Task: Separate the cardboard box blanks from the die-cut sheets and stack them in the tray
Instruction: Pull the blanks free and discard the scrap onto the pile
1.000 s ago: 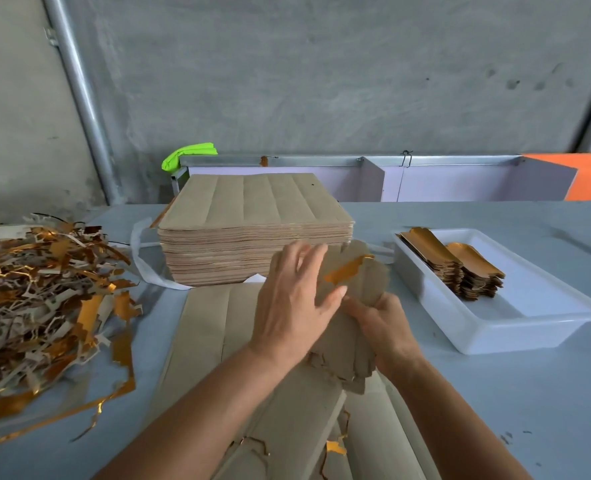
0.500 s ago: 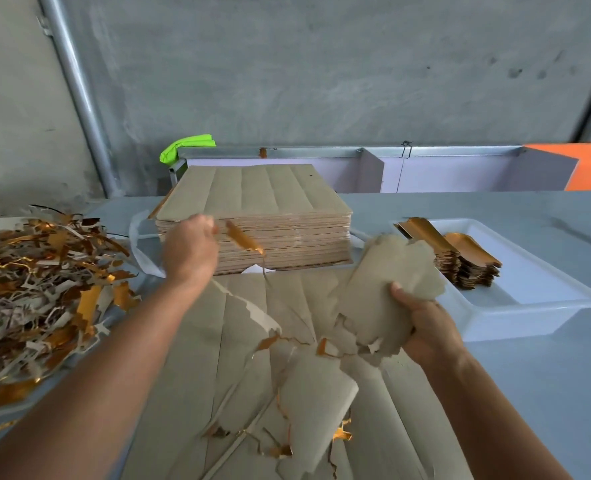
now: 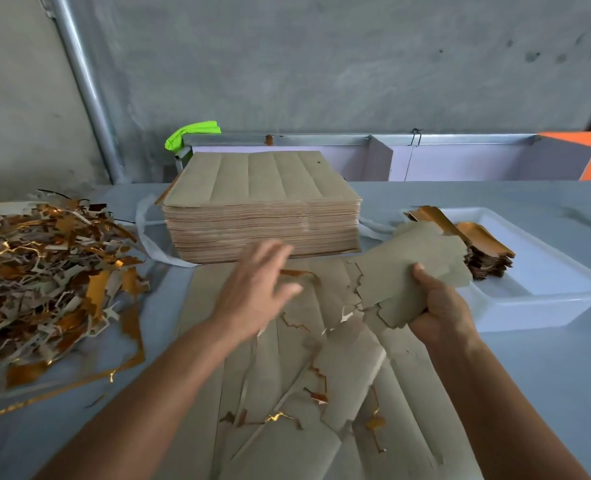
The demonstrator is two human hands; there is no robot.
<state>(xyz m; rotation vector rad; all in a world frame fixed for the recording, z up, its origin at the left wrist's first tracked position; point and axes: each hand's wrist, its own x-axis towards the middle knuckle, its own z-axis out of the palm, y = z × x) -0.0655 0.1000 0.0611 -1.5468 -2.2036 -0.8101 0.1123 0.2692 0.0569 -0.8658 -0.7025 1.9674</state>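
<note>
One grey table (image 3: 546, 393) carries everything. Against its far side sits a tall stack of die-cut sheets (image 3: 262, 209), with a torn sheet (image 3: 287, 393) spread in front of it. Left lies a heap of gold-and-grey scrap (image 3: 44, 271); right, a white tray (image 3: 546, 289) holding stacked blanks (image 3: 484, 251). The right hand (image 3: 439, 310) grips a bundle of blanks (image 3: 422, 271) beside the tray. The left hand (image 3: 256, 292) hovers over the sheet, fingers (image 3: 273, 252) spread and released.
</note>
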